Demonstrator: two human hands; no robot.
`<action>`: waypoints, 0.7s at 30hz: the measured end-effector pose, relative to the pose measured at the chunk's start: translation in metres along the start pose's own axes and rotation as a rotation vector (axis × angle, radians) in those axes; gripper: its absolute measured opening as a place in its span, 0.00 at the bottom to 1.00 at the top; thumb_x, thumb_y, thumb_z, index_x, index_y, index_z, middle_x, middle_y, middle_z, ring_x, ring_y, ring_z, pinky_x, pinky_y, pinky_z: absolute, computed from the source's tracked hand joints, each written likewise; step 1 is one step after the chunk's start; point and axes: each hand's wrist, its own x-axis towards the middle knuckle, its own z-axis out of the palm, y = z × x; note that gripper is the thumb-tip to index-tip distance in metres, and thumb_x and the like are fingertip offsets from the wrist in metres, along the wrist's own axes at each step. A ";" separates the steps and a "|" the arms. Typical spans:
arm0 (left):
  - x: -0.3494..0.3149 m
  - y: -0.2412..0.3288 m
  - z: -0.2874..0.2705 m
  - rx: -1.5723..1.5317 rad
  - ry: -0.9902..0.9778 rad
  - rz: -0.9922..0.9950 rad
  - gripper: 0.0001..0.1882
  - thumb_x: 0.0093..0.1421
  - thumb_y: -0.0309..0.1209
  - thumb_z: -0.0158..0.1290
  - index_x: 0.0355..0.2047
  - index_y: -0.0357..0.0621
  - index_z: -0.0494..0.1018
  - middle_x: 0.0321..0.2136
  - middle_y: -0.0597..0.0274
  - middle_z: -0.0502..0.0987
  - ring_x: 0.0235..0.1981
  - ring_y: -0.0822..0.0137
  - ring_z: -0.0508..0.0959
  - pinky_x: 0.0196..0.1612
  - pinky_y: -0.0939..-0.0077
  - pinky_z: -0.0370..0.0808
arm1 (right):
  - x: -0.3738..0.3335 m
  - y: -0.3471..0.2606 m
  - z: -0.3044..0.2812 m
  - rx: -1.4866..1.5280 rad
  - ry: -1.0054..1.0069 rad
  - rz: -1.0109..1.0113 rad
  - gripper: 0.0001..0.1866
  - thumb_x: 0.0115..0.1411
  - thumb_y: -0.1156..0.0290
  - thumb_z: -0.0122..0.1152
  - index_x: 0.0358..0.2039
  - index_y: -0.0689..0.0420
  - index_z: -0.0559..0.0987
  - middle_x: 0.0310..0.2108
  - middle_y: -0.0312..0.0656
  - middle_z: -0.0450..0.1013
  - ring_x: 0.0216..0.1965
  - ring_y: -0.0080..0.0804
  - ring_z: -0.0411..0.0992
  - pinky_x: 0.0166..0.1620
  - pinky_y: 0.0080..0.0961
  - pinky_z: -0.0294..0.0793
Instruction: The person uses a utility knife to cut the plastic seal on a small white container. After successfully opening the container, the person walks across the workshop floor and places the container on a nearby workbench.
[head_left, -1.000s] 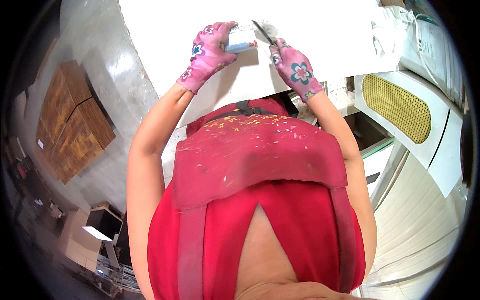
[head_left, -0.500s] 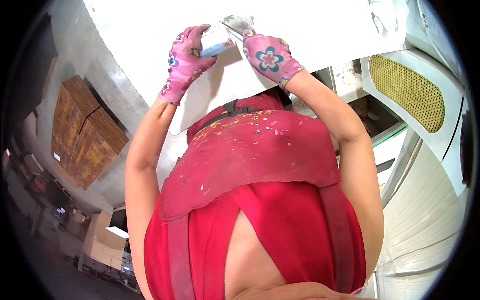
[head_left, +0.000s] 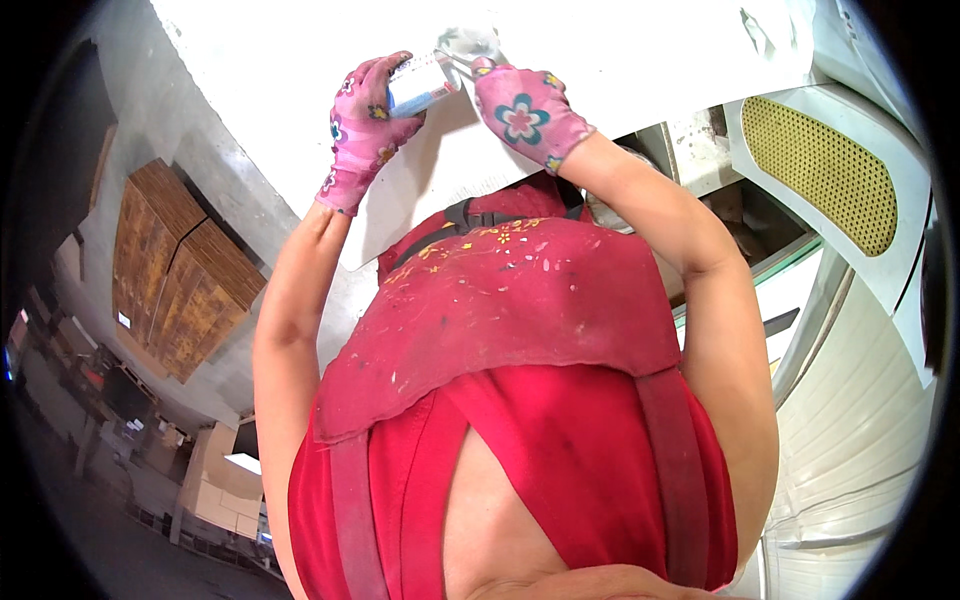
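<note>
Both my hands wear pink gloves with a flower pattern and meet over the white work surface [head_left: 600, 60]. My left hand [head_left: 362, 122] is wrapped round a small white container with a blue label [head_left: 421, 85], tilted toward the right. Closed beside it is my right hand [head_left: 528, 112], with its thumb and fingers pressed together near the container's right end. A pale grey, smeared piece [head_left: 468, 42] juts from those fingers next to the container's far edge. Glare and blur hide what kind of thing it is.
A woven yellow panel in a white frame [head_left: 820, 175] leans at the right, beside pale plastic sheeting [head_left: 850, 440]. On the left, stacked brown wooden boards [head_left: 180, 270] stand by the grey floor. A cardboard box [head_left: 222, 480] sits farther down on the left.
Both hands have shifted slightly left together with the container. The pale grey piece has moved a little left too and is more blurred. My grips look the same.
</note>
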 end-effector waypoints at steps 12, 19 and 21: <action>0.001 -0.005 0.004 -0.082 0.009 0.035 0.35 0.37 0.29 0.66 0.51 0.48 0.71 0.44 0.57 0.75 0.46 0.59 0.76 0.51 0.69 0.73 | -0.009 0.004 0.001 -0.086 0.012 -0.001 0.11 0.56 0.74 0.50 0.39 0.62 0.71 0.26 0.46 0.75 0.22 0.37 0.77 0.18 0.33 0.71; -0.002 -0.004 0.003 -0.069 0.031 0.070 0.34 0.37 0.29 0.66 0.50 0.50 0.72 0.43 0.58 0.76 0.47 0.59 0.76 0.52 0.68 0.73 | -0.007 0.002 0.005 -0.044 0.025 -0.030 0.08 0.59 0.74 0.47 0.37 0.62 0.72 0.23 0.47 0.75 0.23 0.39 0.78 0.21 0.35 0.74; -0.003 -0.003 0.003 -0.025 0.016 0.127 0.35 0.37 0.29 0.66 0.50 0.50 0.72 0.44 0.58 0.76 0.47 0.59 0.76 0.52 0.67 0.73 | -0.006 0.002 0.005 -0.068 -0.070 0.078 0.08 0.58 0.74 0.48 0.36 0.62 0.72 0.23 0.47 0.75 0.23 0.38 0.78 0.20 0.35 0.74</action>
